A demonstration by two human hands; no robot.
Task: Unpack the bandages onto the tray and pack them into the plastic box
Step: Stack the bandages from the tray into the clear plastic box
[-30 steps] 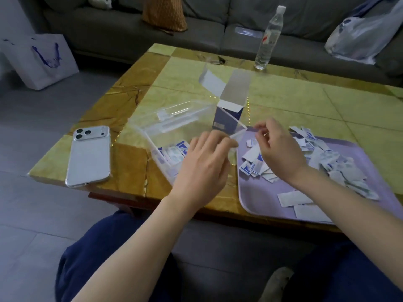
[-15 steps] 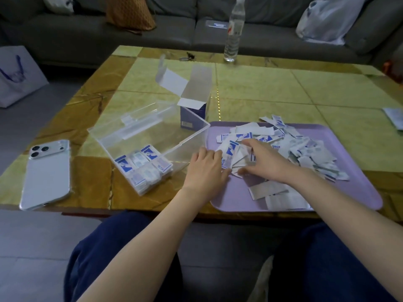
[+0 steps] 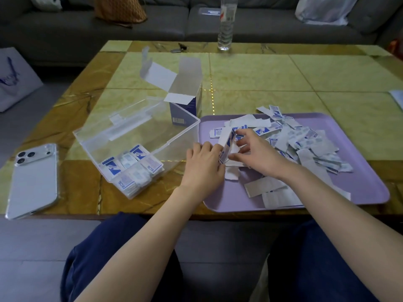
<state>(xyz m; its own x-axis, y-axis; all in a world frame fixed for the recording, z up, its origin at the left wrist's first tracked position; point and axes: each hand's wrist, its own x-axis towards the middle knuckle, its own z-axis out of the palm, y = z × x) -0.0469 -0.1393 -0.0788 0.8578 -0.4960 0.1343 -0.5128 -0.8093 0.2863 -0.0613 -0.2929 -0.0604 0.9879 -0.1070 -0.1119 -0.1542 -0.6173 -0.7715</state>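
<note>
We hold a small stack (image 3: 226, 146) of bandages between both hands, at the left end of the tray (image 3: 359, 192). The stack stands on its edge on the tray. Its long axis points away from us and leans a little to the right. The left hand (image 3: 204, 164) has its fingers curled against the left face of the stack. The right hand (image 3: 257, 155) pinches it from the other side, thumb low and fingers above. So both hands are closed on the stack, and neither one is free.

The relation that matters is this: the box (image 3: 187, 131) lies to the left of the grip, just beside the left edge of the tray, with its lid open behind it. The left hand is between the stack and the box, so it is the nearer hand. The packed bandages (image 3: 130, 168) lie at the near end of the box, and the far end looks bare. We think the stack must travel to the left, over the near wall, and turn a little to lie along the packed ones.

The loose pile (image 3: 305, 140) waits on the tray, to the right of the hands, so much of the packing is not yet done. The carton (image 3: 185, 110) stands open behind the box, and a phone (image 3: 32, 177) lies well apart at the left.
</note>
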